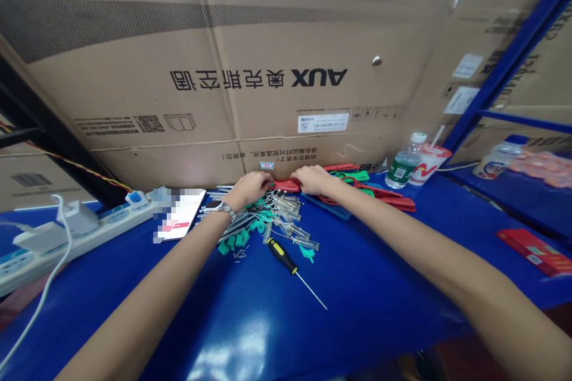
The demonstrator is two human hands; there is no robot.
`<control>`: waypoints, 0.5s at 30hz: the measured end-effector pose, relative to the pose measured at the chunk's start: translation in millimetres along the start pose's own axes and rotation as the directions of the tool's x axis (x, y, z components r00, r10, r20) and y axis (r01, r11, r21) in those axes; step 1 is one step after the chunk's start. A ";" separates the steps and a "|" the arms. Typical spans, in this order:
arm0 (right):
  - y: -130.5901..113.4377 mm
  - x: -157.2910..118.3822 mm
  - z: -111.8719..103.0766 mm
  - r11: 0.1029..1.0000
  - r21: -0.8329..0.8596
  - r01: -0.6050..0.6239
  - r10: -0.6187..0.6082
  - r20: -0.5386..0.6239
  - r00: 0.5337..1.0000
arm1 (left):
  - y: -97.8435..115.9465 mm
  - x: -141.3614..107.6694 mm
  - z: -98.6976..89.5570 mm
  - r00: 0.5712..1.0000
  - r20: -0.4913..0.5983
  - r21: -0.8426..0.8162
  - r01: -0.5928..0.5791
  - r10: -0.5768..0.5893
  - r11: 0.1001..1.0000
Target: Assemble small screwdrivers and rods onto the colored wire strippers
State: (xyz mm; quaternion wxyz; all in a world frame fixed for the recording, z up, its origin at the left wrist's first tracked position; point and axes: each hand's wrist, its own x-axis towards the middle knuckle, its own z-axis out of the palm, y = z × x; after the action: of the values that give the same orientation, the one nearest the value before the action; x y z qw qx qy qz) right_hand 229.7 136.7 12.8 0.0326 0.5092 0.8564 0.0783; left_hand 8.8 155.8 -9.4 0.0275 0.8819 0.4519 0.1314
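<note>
Head: left hand (pixel 251 187) and right hand (pixel 311 180) touch slim red plastic (pixel 286 186).

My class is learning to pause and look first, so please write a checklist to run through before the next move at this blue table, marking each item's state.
1. Left hand and right hand both at the red piece: ok.
2. Firm grip on it: cannot tell; the fingers' contact is too small to judge.
3. Screwdriver away from both hands: ok, it lies on the table nearer the person.
4. Green pieces and clear pieces sorted apart: not ok, they lie mixed.
5. Water bottle upright and capped: ok.
</note>
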 end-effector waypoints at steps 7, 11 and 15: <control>2.1 25.3 7.3 0.994 -0.087 0.072 -0.069 0.040 0.997 | -22.5 -9.9 7.9 0.999 -0.023 -0.088 -0.036 0.034 0.995; 6.4 25.6 15.6 0.990 -0.110 0.083 -0.082 0.017 0.996 | -28.9 -14.9 8.1 0.998 -0.048 -0.115 -0.057 0.051 0.992; 15.9 26.5 11.5 0.992 -0.113 0.064 -0.066 -0.017 0.998 | -26.7 -18.6 6.1 0.997 -0.063 -0.153 -0.043 0.034 0.987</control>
State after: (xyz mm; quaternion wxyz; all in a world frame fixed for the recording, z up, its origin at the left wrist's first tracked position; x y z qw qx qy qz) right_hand 232.4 168.6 4.8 0.0549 0.4777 0.8671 0.1302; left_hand -21.0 157.0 -23.6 0.0794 0.8813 0.4240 0.1929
